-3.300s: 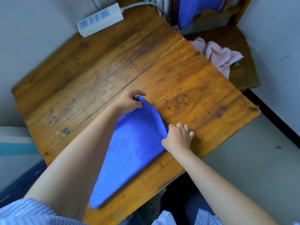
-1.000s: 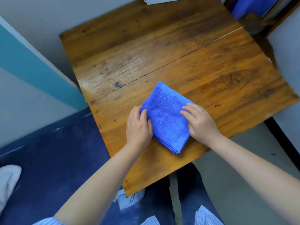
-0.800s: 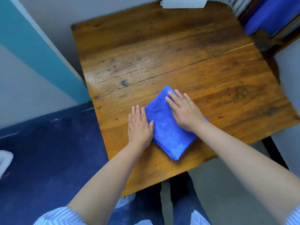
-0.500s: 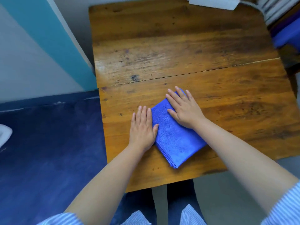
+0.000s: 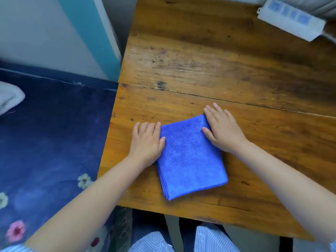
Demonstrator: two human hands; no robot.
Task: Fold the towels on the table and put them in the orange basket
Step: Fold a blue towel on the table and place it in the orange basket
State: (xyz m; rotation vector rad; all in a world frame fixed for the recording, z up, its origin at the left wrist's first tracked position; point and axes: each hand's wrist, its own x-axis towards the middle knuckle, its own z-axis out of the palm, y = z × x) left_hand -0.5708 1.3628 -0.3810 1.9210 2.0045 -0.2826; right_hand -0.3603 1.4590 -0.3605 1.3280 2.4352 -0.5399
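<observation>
Although the blue towel (image 5: 190, 157) already lies folded into a compact square near the table's (image 5: 227, 60) front edge, flanked by the flat, relaxed left hand (image 5: 146, 140) and right hand (image 5: 222, 130) gripping nothing, the orange basket is out of view, so stowing remains.

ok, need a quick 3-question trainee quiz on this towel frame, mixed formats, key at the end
1. True or false: the folded blue microfibre towel lies on the worn wooden table.
2. How does the left hand meet the towel? A) flat at its left edge B) pinching a corner up C) not near it
3. Fill in: the white plastic ____ strip sits at the table's far right corner.

Key
1. True. It is a compact, layered rectangle near the front edge.
2. A. The fingers lie straight on the wood, thumb against the cloth; the right hand presses flat on the far right corner.
3. Power.
</observation>
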